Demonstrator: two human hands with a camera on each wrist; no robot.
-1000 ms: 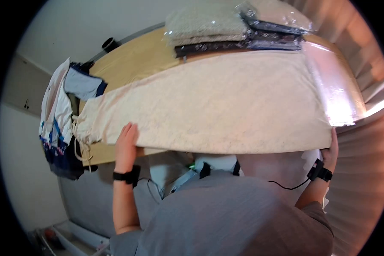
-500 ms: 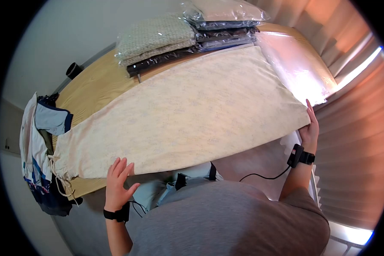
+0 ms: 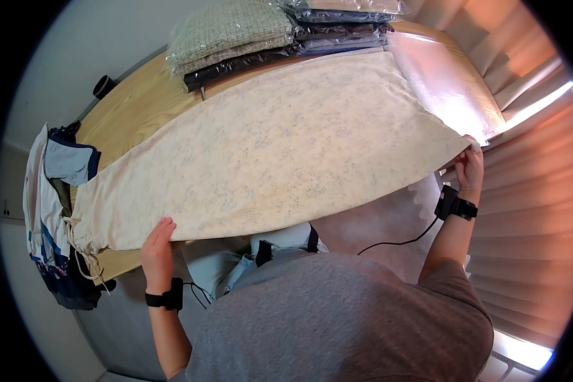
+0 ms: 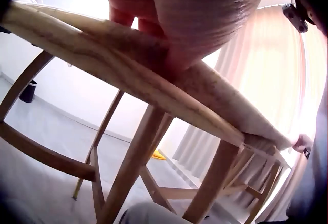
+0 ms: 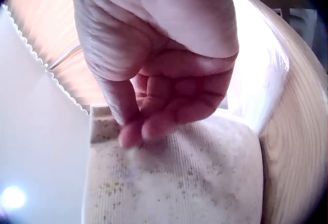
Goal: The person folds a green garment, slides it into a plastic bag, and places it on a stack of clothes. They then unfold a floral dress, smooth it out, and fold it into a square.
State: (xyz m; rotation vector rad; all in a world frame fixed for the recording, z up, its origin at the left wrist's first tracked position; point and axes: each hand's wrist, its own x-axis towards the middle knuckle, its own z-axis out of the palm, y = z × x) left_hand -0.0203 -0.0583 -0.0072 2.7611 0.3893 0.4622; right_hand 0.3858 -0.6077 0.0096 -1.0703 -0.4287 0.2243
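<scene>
On a table (image 3: 130, 114), pale floral cloth (image 3: 267, 156) is being pinched at one corner by the right hand (image 3: 470, 168) and touched near its edge by the left hand (image 3: 158, 253), fingers straight.

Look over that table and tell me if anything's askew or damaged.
The clothes heap looks untidy, sagging over the left end of the table, and the drawstring of the floral cloth dangles loose past the near edge. I see no spill or damage.
</scene>
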